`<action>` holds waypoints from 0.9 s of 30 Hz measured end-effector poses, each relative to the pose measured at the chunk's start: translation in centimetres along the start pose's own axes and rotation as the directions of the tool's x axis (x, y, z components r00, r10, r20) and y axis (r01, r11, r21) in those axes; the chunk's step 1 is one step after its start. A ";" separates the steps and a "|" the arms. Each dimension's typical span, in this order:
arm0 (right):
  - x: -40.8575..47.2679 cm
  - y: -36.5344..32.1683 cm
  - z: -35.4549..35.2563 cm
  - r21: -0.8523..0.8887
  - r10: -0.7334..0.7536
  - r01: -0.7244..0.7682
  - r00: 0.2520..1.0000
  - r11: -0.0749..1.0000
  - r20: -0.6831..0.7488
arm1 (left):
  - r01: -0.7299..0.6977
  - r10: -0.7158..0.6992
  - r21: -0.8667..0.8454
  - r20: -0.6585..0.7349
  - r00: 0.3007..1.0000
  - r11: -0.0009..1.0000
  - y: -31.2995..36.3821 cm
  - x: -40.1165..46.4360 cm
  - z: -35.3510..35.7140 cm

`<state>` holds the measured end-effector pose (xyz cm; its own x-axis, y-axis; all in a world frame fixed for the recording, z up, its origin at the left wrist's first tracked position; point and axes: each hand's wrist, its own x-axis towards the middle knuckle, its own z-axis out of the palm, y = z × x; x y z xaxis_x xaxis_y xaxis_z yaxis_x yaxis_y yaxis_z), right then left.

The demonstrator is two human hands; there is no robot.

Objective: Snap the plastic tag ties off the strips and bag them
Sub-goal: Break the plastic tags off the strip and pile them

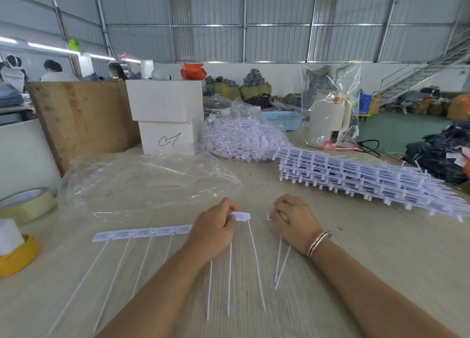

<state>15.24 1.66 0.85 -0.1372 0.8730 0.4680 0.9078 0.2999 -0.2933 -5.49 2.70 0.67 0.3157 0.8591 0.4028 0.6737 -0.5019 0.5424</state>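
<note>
Snapping is the step in hand: the left hand pinches the white plastic strip of joined tag ties at its right end, where the end tag head juts out past the fingers, while the right hand, just to the right of that strip, is curled round two loose white ties whose thin tails hang out below the wrist. The strip lies flat on the pale wood-grain surface, its long tails trailing toward the person. Beyond the strip, further from the person, lies a crumpled clear plastic bag, and past that a heaped clear bag of separated white ties; to the right of the strip, well apart, sits a tall stack of uncut white tie strips. By my judgement the next move calls for the right hand to take the jutting end tag and bend it sharply against the left hand's pinch until it breaks free, keeping hold of the ties already gathered, then carrying the bunch to a bag.
</note>
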 end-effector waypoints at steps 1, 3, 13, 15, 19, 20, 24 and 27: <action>-0.1 -0.5 0.0 0.050 -0.033 0.036 0.997 0.998 -0.064 | 0.001 -0.001 -0.023 0.014 1.000 1.000 0.1 0.0 0.1; -0.3 -1.7 0.2 0.125 -0.116 0.128 0.989 0.984 -0.096 | -0.011 0.014 -0.079 0.040 0.999 0.997 0.4 -0.1 0.3; -0.1 -2.3 0.6 0.532 0.000 -0.059 0.994 0.845 0.110 | -0.230 0.255 0.289 -0.051 0.966 0.929 1.2 -0.2 0.4; 0.0 -2.3 0.7 0.525 0.005 -0.072 0.992 0.848 0.129 | -0.097 0.096 0.140 0.021 0.995 0.985 0.5 -0.1 0.5; -0.1 -2.4 0.8 0.550 -0.025 -0.086 0.981 0.831 0.191 | 0.069 -0.063 -0.087 0.067 0.996 0.994 0.0 0.2 0.8; -0.1 -2.5 0.7 0.566 -0.033 -0.087 0.980 0.820 0.198 | 0.075 -0.068 -0.097 0.070 0.995 0.992 0.1 0.2 0.9; -0.1 -2.5 0.6 0.534 -0.065 -0.033 0.984 0.845 0.164 | 0.087 -0.077 -0.132 0.073 0.994 0.987 0.1 0.5 1.2; -0.1 -2.5 0.6 0.493 -0.078 0.019 0.992 0.870 0.098 | 0.104 -0.097 -0.187 0.048 0.994 0.977 0.4 0.7 1.2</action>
<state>12.76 1.10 1.02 -0.2457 0.8806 0.4051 0.5918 0.4673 -0.6568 -4.20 3.20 0.24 0.2806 0.9075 0.3126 0.5661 -0.4195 0.7096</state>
